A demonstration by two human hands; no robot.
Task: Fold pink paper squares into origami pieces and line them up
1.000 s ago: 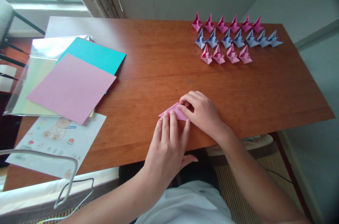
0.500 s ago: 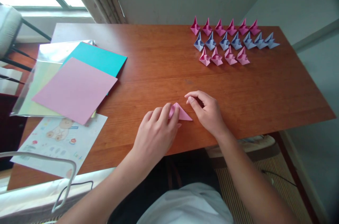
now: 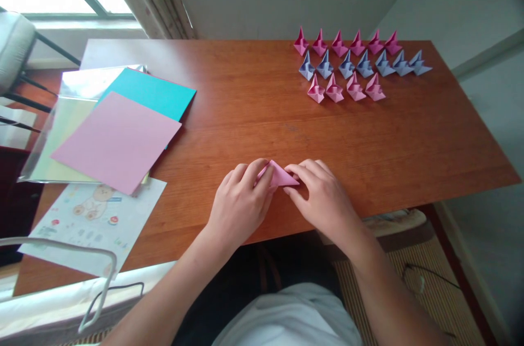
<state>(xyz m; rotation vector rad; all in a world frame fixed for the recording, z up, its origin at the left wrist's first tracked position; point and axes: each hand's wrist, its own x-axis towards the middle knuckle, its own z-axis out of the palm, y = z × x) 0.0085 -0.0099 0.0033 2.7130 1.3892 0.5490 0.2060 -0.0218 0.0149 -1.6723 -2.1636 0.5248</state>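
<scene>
A small folded pink paper [image 3: 280, 176], triangular in outline, lies near the table's front edge between my hands. My left hand [image 3: 242, 196] grips its left part, fingers curled over it and hiding that end. At the paper's right corner is my right hand [image 3: 321, 190], thumb below and index finger above, closed around the tip. At the back right stand rows of folded paper pieces: dark pink [image 3: 339, 46], blue-grey [image 3: 346, 66] and lighter pink [image 3: 334, 89].
Flat pink paper [image 3: 118, 141] and teal paper [image 3: 151, 92] lie on a clear plastic sleeve [image 3: 39, 144] at the left. Below is a printed sheet [image 3: 94, 226]. A white bent tube [image 3: 61, 246] crosses the lower left corner. A chair [image 3: 14, 48] stands beyond.
My right hand has moved down to the paper's right corner and closed on it. My left hand still holds the left part. The view has shifted slightly.
</scene>
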